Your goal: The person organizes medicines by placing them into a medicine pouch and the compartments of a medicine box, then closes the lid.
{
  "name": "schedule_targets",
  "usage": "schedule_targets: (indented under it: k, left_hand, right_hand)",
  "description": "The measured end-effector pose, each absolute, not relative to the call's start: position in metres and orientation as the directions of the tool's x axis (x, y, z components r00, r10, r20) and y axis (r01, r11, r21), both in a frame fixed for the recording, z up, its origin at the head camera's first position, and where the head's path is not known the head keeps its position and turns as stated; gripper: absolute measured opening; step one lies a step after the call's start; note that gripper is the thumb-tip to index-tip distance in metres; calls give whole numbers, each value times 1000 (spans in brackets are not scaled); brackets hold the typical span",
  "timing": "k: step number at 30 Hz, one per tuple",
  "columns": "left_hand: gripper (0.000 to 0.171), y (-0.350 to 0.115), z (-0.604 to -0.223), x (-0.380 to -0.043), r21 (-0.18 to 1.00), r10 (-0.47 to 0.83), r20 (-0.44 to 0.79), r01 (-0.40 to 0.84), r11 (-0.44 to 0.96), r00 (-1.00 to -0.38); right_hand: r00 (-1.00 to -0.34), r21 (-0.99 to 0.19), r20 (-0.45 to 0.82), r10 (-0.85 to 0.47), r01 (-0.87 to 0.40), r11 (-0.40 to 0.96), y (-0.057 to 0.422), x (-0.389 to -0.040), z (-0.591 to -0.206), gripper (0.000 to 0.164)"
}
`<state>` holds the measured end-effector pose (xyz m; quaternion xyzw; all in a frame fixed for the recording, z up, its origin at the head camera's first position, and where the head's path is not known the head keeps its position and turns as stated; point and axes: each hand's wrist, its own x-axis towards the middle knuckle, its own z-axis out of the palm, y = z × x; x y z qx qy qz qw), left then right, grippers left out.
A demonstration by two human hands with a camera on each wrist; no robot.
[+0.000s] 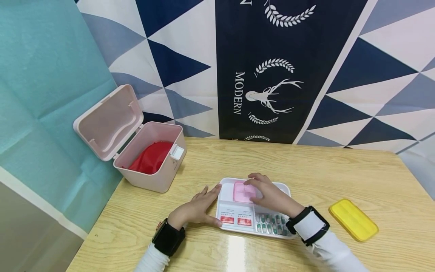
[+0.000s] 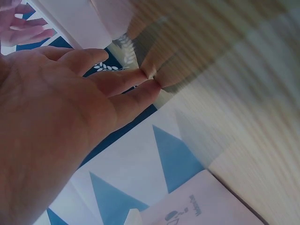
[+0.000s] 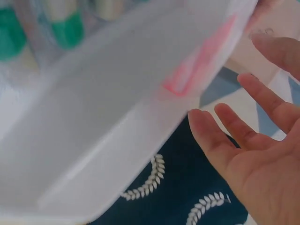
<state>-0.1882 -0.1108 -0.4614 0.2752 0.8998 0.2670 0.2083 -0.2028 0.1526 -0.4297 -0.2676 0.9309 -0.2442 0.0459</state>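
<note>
A white divided tray (image 1: 225, 192) lies on the table before me. My left hand (image 1: 195, 209) is spread along its left side, fingertips and thumb right at the rim. Over the back compartment hovers my right hand (image 1: 272, 194), fingers loosely bent beside a translucent pink case (image 1: 242, 192). In the right wrist view that right hand (image 3: 258, 150) shows its fingers apart with nothing between them, near the tray wall (image 3: 117, 140). Two white packets with red labels (image 1: 227, 218) fill the front left compartment. Blister packs of green-and-white capsules (image 1: 270, 223) lie in the front right one.
A yellow compartment case (image 1: 353, 220) lies on the table to the right. At the back left stands a pale pink box (image 1: 163, 173) with its lid (image 1: 112, 121) raised and red cloth (image 1: 153, 156) inside. A patterned wall covering (image 1: 183, 75) rises behind the table.
</note>
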Motion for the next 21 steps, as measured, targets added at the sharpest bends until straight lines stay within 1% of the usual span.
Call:
schedule_targets:
  k: [7,21]
  left_hand:
    - [108,-111,-462,-189,597,609,-232,384,705,-758]
    - [107,-111,-461,-188,596,609,-234,383,706,-758]
  right_hand:
    - [-881,-433,117,-459,-461,774,178,-200,-420,38]
    - [-918,-405,191,-348,-397,824,250,-186,-416,37]
